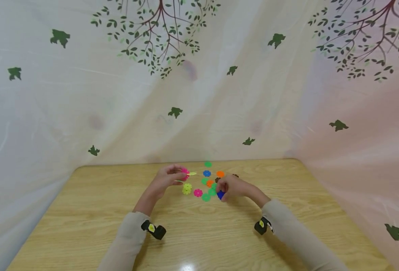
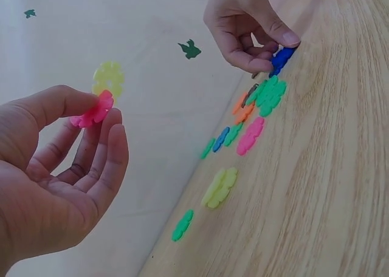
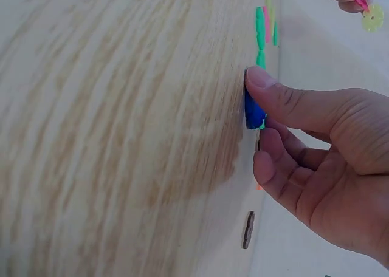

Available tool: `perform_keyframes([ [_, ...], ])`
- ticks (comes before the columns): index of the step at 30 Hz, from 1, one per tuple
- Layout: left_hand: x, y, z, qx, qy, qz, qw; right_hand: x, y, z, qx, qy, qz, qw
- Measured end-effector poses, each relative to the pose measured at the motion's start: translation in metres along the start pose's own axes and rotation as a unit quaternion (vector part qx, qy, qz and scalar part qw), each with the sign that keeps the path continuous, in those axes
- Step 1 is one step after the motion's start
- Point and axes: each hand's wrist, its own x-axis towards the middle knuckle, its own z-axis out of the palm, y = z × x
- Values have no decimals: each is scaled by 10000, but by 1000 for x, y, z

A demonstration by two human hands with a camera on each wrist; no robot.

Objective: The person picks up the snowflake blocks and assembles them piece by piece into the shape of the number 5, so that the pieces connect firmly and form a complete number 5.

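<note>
My left hand (image 1: 163, 182) pinches a pink flower-shaped disc (image 2: 93, 112) between thumb and fingers, raised above the table. A yellow flower-shaped disc (image 2: 109, 76) is joined to the pink one and sticks out beyond the fingertips. Over at the right of the scattered discs, my right hand (image 1: 234, 187) has its thumb and fingers on a dark blue flower-shaped disc (image 3: 254, 112) at the tabletop. Green discs (image 2: 268, 95) lie right beside the blue one in the left wrist view.
Several loose flower discs lie between the hands, among them a pink one (image 1: 197, 192), a yellow one (image 1: 187, 189), an orange one (image 1: 220, 174) and a lighter blue one (image 1: 207, 173). Behind the wooden table (image 1: 199, 229) hangs a pale curtain (image 1: 206, 124) printed with leaves.
</note>
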Motion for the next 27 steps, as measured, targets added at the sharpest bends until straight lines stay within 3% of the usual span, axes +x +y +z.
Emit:
perform_keyframes([
  [7,1,-3,0,-23,-23,144,9999,-1,-1,0,105,131,115,9998],
  [13,1,-3,2,-148,59,446,9989,8,-7,-5,879,790,-233,9927],
  [17,2,-3,4,-198,183,582,9979,15,-31,-12,1553,1335,-394,9780],
  [21,4,0,5,-244,301,736,9965,21,-56,-16,2252,1908,-523,9540],
  [24,4,-1,4,-304,346,832,9955,26,-63,-12,2664,2311,-593,9339],
  [27,4,-2,3,-337,378,898,9947,29,-67,-5,2894,2544,-710,9201],
])
